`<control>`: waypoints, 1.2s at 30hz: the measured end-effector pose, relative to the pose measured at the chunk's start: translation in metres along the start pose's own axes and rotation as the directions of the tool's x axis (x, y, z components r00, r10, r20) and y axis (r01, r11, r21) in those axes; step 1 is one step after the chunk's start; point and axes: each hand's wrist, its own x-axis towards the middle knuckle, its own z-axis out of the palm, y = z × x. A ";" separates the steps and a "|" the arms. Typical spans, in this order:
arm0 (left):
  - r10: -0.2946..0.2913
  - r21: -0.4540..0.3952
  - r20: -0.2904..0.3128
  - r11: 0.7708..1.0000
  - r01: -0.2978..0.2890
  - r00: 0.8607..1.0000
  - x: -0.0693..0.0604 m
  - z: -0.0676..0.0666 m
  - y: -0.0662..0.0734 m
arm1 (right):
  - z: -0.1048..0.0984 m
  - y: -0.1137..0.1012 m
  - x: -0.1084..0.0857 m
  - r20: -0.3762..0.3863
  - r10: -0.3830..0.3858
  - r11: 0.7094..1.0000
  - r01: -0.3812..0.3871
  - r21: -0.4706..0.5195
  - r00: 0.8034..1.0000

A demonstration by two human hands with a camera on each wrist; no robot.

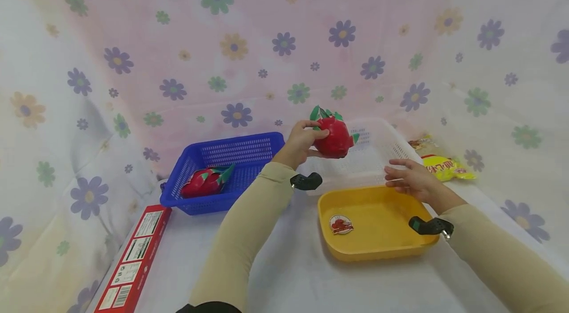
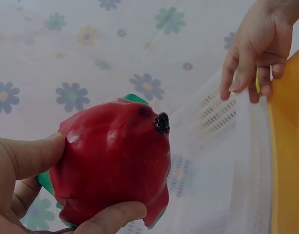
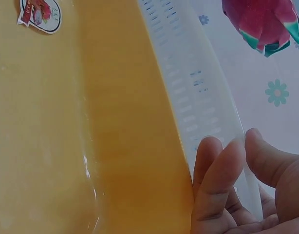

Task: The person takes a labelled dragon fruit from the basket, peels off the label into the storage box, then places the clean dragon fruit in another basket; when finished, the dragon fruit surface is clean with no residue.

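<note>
A red dragon fruit (image 1: pixel 335 139) with green leaf tips is gripped by the left hand (image 1: pixel 303 142) above the white basket (image 1: pixel 355 167). In the left wrist view the thumb and fingers hold the fruit (image 2: pixel 115 161) from the side, its dark stub facing outward. The right hand (image 1: pixel 413 182) hovers by the far right corner of the yellow tray (image 1: pixel 378 249), holding nothing, fingers loosely bent. In the right wrist view that hand (image 3: pixel 237 190) is beside the tray's edge (image 3: pixel 135 122); whether it touches the rim cannot be told.
A blue basket (image 1: pixel 235 145) at the left holds another red dragon fruit (image 1: pixel 202 183). A long red box (image 1: pixel 133 258) lies at the front left. Yellow packets (image 1: pixel 444 167) lie right of the white basket. A round sticker (image 1: pixel 341 224) is in the yellow tray. Flowered cloth hangs behind.
</note>
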 end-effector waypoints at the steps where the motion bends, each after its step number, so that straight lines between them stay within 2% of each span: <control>1: -0.002 0.000 0.006 1.000 0.002 1.000 0.001 0.002 -0.001 | 0.000 0.001 0.000 0.000 0.003 1.000 -0.003 0.001 1.000; 7: 0.001 -0.017 0.030 1.000 -0.001 1.000 0.008 0.014 -0.007 | 0.000 0.007 0.002 -0.006 0.005 1.000 -0.005 0.013 1.000; 18: -0.006 -0.053 0.012 0.999 0.007 1.000 0.023 0.037 -0.014 | 0.001 0.004 0.002 -0.012 0.008 1.000 -0.008 0.012 1.000; 24: 0.009 -0.037 0.005 0.999 -0.009 1.000 0.031 0.044 -0.018 | 0.001 0.002 0.002 -0.012 0.011 1.000 -0.011 0.022 1.000; 36: -0.020 -0.065 -0.007 0.998 0.020 1.000 0.041 0.058 -0.026 | 0.002 0.002 0.001 -0.016 -0.004 1.000 0.005 0.028 1.000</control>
